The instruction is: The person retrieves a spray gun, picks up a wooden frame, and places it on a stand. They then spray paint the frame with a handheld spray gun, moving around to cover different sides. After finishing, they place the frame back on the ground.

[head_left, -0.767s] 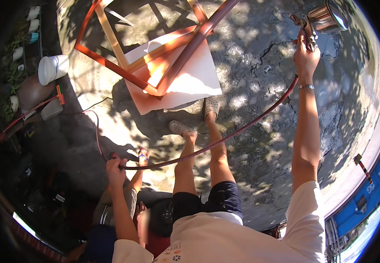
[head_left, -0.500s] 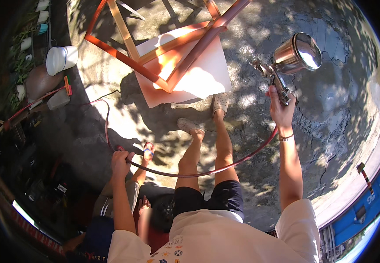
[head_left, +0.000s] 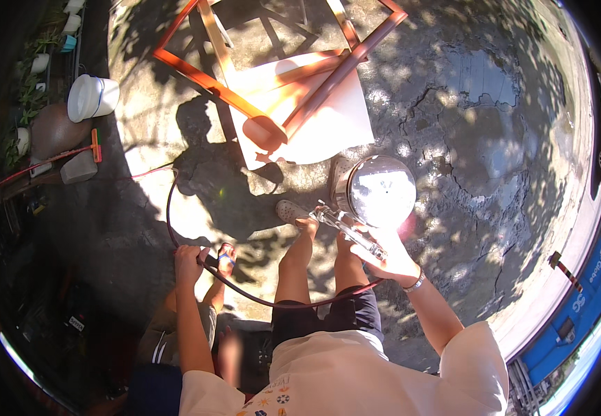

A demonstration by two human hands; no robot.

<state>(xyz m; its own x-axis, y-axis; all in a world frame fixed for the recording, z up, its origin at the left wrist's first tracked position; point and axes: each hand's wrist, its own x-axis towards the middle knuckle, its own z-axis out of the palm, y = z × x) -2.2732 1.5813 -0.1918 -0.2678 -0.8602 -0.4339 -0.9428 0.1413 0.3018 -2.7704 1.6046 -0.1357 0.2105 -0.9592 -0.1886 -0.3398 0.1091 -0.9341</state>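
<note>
In front of my thighs my right hand [head_left: 392, 258] is wrapped round the handle of a metal spray gun [head_left: 349, 232]. Its shiny round cup [head_left: 384, 191] catches bright glare and partly hides one of my shoes. From the gun a dark red hose [head_left: 283, 304] sags across my legs to my left hand [head_left: 189, 263], which is closed on it at the left. Beyond my feet stands an orange-brown wooden frame [head_left: 325, 92], one corner over a pale board [head_left: 352, 128] tinted with orange. The gun's nozzle points leftward, apart from the wood.
Close at my left sits another person, with a sandalled foot [head_left: 225, 258] beside my left hand. A white bucket [head_left: 92, 97], a grey block [head_left: 79, 168], a red-handled tool [head_left: 97, 145] and potted plants line the left side. Cracked concrete [head_left: 467, 229] lies to the right.
My right hand has brought the spray gun from the far right, inward and nearer to my body, and its cup now faces me. My left hand still grips the hose, nearly in place.
</note>
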